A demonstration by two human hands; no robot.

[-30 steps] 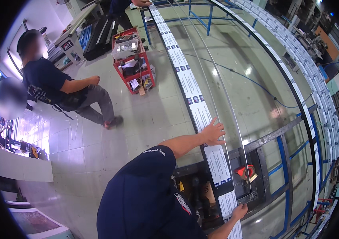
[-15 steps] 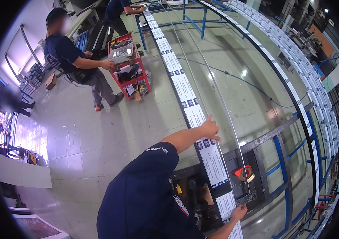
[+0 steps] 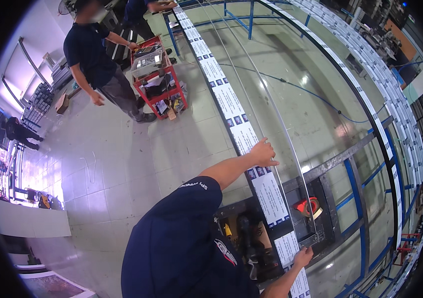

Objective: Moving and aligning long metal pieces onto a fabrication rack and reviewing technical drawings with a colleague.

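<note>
A long dark profile [image 3: 282, 230] with white printed protective film runs from the upper middle to the lower edge. My left hand [image 3: 262, 153] lies across its right edge, thumb apart from the loosely bent fingers. A thin pale strip [image 3: 247, 102] passes beside the profile and meets its edge near this hand. Lower down, my right hand [image 3: 303, 257] has its fingers closed at the same edge of the profile; the fingertips are partly hidden. Another thin rod [image 3: 287, 135] runs farther right and ends over a dark frame near a tape roll [image 3: 313, 207].
Blue stand legs [image 3: 354, 196] and a grey crossbar [image 3: 334, 162] support the work. A second filmed profile [image 3: 353, 82] curves along the right, before stacked profiles [image 3: 390, 89]. At upper left, a co-worker [image 3: 92, 54] stands beside a red cart [image 3: 170, 84]; another person [image 3: 139, 12] is behind.
My left hand's pointing finger has bent in, and the hand still lies at the profile's edge. The co-worker by the cart has straightened and lowered one arm. The view has shifted slightly.
</note>
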